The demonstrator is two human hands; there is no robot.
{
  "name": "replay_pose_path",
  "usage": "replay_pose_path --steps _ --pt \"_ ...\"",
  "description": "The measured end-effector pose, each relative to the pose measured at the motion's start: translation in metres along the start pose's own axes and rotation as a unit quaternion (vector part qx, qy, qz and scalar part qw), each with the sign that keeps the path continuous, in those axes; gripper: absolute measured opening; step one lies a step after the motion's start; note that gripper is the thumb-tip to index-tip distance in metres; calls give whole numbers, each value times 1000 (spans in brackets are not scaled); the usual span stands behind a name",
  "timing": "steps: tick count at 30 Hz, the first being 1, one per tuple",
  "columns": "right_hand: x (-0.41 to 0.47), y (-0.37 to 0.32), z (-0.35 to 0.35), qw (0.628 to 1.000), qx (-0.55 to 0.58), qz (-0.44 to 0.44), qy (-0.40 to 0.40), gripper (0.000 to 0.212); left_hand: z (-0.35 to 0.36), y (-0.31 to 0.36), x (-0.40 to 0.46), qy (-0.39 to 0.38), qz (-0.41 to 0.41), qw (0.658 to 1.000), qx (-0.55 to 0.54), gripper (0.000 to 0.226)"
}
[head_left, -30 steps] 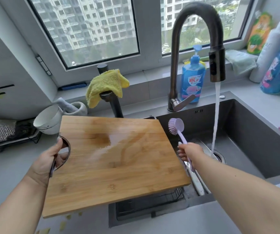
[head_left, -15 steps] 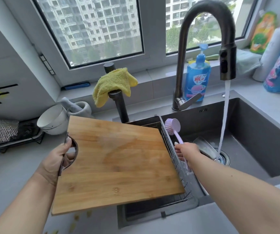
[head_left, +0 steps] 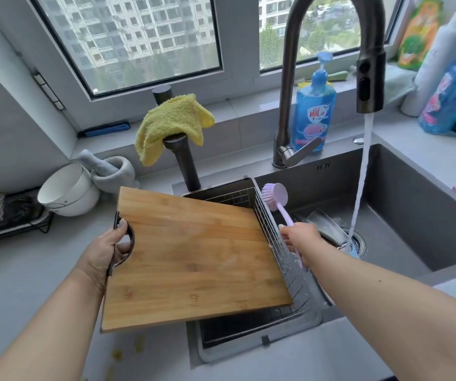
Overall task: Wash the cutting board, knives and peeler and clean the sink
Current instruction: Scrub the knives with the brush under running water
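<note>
blue soap bottle (head_left: 313,111), red Chinese label, characters too blurred

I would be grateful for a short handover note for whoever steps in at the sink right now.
Left hand grips the cutting board by its handle hole, holding it over the counter and the wire basket.
Right hand holds the purple brush by its handle, bristles up.
Tap is running into the sink; a knife lies near the drain.
Done: cannot tell whether the board has been scrubbed.
Left: knife, peeler (not seen), sink.
</note>
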State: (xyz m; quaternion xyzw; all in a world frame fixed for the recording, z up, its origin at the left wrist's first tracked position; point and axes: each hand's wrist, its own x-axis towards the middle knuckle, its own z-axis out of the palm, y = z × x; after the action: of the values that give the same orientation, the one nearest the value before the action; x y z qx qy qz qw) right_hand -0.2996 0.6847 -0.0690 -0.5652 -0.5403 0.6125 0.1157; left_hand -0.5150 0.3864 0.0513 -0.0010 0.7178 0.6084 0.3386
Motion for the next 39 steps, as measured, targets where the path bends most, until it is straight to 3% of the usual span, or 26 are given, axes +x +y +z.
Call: replay_pose_path --steps 3,10,12,14,16,18,21,25,26,28,32,35,38,39 --pt "0 0 0 1000 11 2 -5 21 -6 -6 0 21 -8 1000 20 24" --pt "-3 -3 0 997 71 13 -29 18 -7 -10 11 114 -38 977 174 36" --pt "-5 -6 -4 996 75 20 -39 17 4 -5 11 170 -27 950 262 32" --pt "-3 -8 -11 995 83 27 -50 17 25 7 1 254 23 885 389 27" --pt "2 -9 -22 993 99 37 -60 25 57 20 -12 292 106 863 398 33" --pt "10 -8 -36 990 116 48 -65 30 99 29 -24 267 195 868 370 28" --pt "16 -9 -63 989 114 61 -66 34 177 21 -33 136 228 890 371 18" --pt "38 -2 -108 991 79 78 -71 34 287 -10 -32 -50 177 916 357 8" --pt "40 -3 -121 991 72 85 -76 20 312 -18 -31 -88 150 919 353 8" --pt "54 1 -150 992 44 96 -69 29 361 -39 -26 -143 93 918 358 9" --pt "83 8 -196 991 13 111 -72 11 440 -76 -6 -177 3 922 344 12" --pt "111 19 -215 986 10 132 -100 32 477 -102 13 -157 -89 937 300 23" --pt "138 31 -222 977 -9 183 -113 12 491 -127 24 -133 -152 939 278 22" --pt "145 36 -222 974 -14 197 -110 18 492 -135 26 -125 -174 940 266 21"
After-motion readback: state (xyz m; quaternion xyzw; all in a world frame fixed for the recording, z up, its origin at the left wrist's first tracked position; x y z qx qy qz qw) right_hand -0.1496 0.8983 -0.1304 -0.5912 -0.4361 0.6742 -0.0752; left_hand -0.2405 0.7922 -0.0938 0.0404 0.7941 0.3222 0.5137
